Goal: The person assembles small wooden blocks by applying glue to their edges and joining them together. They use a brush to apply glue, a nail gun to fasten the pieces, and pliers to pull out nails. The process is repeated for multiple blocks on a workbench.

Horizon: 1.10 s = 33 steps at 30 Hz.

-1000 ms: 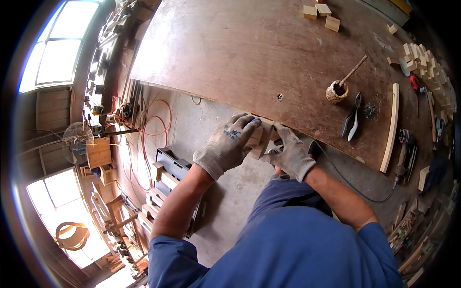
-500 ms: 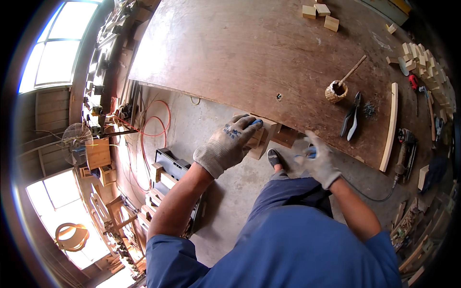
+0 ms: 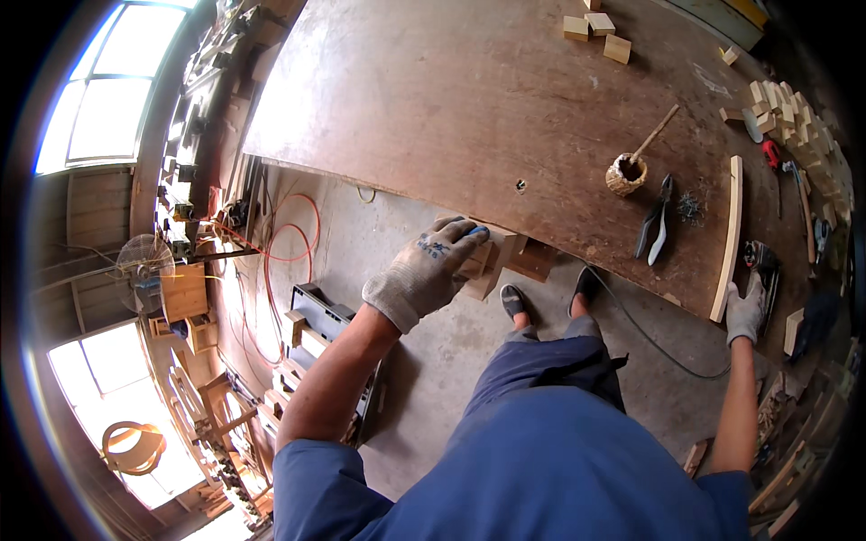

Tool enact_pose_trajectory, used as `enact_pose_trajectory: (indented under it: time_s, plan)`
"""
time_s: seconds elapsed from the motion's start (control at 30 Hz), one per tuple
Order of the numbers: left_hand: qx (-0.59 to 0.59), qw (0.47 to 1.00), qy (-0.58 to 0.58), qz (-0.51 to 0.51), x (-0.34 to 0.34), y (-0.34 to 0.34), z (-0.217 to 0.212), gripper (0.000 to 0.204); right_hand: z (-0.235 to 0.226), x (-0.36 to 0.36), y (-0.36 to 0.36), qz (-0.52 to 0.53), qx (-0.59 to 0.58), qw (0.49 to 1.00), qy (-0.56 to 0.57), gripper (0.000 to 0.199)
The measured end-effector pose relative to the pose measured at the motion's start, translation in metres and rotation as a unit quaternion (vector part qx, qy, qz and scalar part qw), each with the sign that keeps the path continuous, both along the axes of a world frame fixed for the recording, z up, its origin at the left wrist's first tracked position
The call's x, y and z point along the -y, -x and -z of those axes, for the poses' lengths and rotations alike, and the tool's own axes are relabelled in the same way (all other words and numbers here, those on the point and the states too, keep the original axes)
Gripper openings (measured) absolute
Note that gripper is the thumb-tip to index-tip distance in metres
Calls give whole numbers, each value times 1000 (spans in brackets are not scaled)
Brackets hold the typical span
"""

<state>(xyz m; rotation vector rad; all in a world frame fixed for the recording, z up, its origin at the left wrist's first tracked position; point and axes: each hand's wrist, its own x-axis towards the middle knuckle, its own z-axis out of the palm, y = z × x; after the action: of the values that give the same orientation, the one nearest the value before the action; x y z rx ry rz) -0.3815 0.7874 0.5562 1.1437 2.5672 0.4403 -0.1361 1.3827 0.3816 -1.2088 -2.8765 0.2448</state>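
My left hand point(image 3: 431, 261), in a grey-white work glove, is closed over a pale wooden piece made of joined boards point(image 3: 492, 270) at the table's near edge. Its fingertips lie on top of the wood, and the glove hides part of it. Far to the right, my gloved right hand point(image 3: 745, 311) grips a dark air nail gun point(image 3: 763, 259) lying on the table. A hose point(image 3: 663, 341) runs from around that hand toward the table's edge. Beside the gun, a long, slightly curved wooden strip point(image 3: 729, 239) lies along the tabletop.
The brown worktable point(image 3: 406, 99) carries pliers point(image 3: 655, 221), loose nails point(image 3: 691, 207) and a woven-looking pot point(image 3: 624, 175) with a stick in it. Small wooden blocks point(image 3: 617, 49) sit at the back, with more stacked far right. A black cart point(image 3: 325, 311) holds wood at left.
My right hand has swung from beside the wooden piece out to the right and taken hold of the nail gun. My left hand has stayed on the wood.
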Motion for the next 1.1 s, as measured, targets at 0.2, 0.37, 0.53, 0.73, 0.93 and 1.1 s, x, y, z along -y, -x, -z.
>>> enact_pose_trajectory:
  time_s: [0.2,0.37,0.53,0.73,0.93,1.1]
  plan:
    - [14,1000,2,-12,1,-1,0,65,-4,-4,8,34,112,991,-57,78]
    - [10,1000,1,-3,-1,1,-1,66,49,-69,-27,107,122,985,-55,81]
    - [18,1000,-7,-8,0,-1,-1,68,54,-77,-19,122,143,982,-6,82]
    - [13,1000,-5,-8,1,-1,1,68,48,-89,-16,123,107,985,56,83]
    - [8,1000,-4,-6,2,0,0,67,-33,-32,4,92,-60,970,217,53]
    - [12,1000,5,-2,0,2,-1,67,-121,96,32,12,-228,877,424,27]
